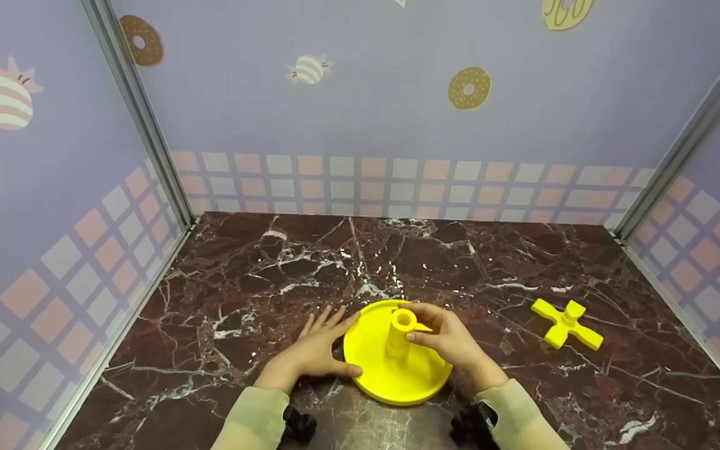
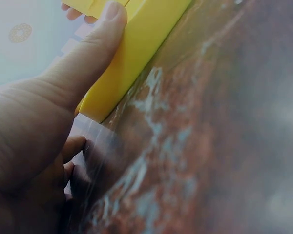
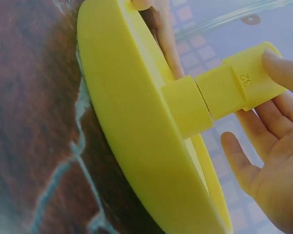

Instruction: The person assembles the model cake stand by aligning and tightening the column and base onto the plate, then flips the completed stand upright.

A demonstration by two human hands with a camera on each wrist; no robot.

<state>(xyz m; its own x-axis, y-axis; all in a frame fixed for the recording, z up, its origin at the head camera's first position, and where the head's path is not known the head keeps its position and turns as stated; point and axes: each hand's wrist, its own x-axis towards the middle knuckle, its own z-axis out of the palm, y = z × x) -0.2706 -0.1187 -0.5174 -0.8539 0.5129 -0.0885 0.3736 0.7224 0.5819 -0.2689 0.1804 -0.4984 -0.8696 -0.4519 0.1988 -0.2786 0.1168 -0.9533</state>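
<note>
A yellow round base [image 1: 391, 375] lies on the marble tabletop near the front edge, with a short upright yellow peg [image 1: 400, 334] standing in its centre socket. My right hand [image 1: 441, 334] pinches the peg near its top between thumb and fingers. The right wrist view shows the peg [image 3: 239, 85] marked "32" seated in the base's collar [image 3: 185, 105], with a fingertip [image 3: 278, 66] on it. My left hand [image 1: 316, 344] lies flat on the table, fingers spread. Its thumb [image 2: 88, 58] presses the base's left rim [image 2: 136, 44].
A yellow cross-shaped piece [image 1: 565, 323] lies on the tabletop [image 1: 260, 275] to the right, apart from both hands. Patterned walls close in the left, back and right sides. Black wrist mounts [image 1: 300, 425] show at the sleeves near the front edge.
</note>
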